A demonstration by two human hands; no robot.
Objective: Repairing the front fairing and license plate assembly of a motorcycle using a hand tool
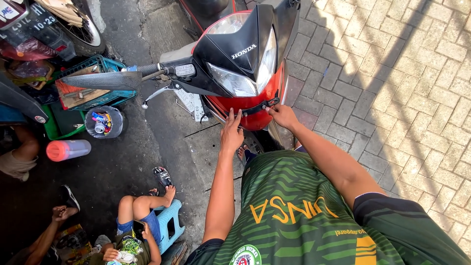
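View from a head camera looking down at a person in a green striped jersey (294, 206), both bare arms stretched forward to the front of a red and black motorbike (240, 59).

The left hand (231, 131) lies flat, fingers straight and close together, its fingertips pressed against the red lower front panel (230, 105) just below the headlight (235, 82). It holds nothing; it only touches the panel.

The right hand (283, 116) is curled narrow, with finger and thumb pinched at the end of a thin black trim strip (260, 107) that runs across the red panel. The strip lies between the two hands, its left end just above the left fingertips. Whether the right hand truly grips the strip or only presses it cannot be told.

Up and to the left of the left hand, the handlebar grip (149, 69) and a mirror (100, 80) stick out sideways. Further left on the dark pavement stand a blue crate (115, 98) and a small round tub of bits (103, 121). Below left of the left arm, another person sits on a pale blue stool (171, 223). Right of the right hand lies grey paving brick (392, 98).
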